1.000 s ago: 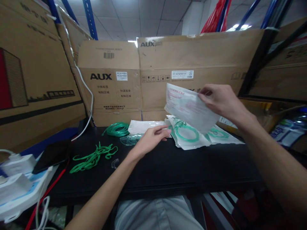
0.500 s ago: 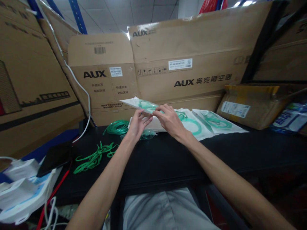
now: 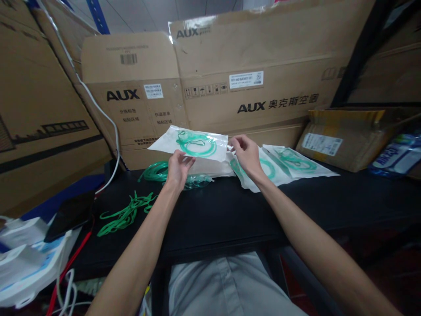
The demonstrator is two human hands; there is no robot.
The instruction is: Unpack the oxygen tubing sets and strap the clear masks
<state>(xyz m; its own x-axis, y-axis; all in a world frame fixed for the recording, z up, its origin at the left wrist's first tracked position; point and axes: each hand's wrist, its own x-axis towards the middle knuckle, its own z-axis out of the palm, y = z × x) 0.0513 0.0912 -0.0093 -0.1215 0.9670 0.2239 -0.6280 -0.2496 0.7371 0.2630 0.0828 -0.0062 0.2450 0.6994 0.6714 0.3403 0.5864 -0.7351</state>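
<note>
A clear-fronted white pouch (image 3: 197,142) with coiled green tubing inside is held up over the table. My left hand (image 3: 178,169) grips its lower edge, thumb on top and fingers underneath. At the pouch's right end, my right hand (image 3: 246,153) has its fingers bent together in a pinch on the corner. Behind and below lie white pouches; one filled pouch (image 3: 268,169) is partly covered by my right hand, and another filled pouch (image 3: 294,162) lies to its right. Loose coiled green tubing (image 3: 154,171) and a clear green mask-like piece (image 3: 197,181) rest near my left hand.
Green elastic straps (image 3: 125,215) lie at the left on the black table (image 3: 217,219). A phone (image 3: 70,215) and a white power strip (image 3: 33,267) sit at the far left. Cardboard boxes (image 3: 210,96) wall the back; a taped carton (image 3: 338,140) stands right.
The pouch has tilted to show its clear front with the tubing. My right hand has moved right, from the pouch's middle to its right end.
</note>
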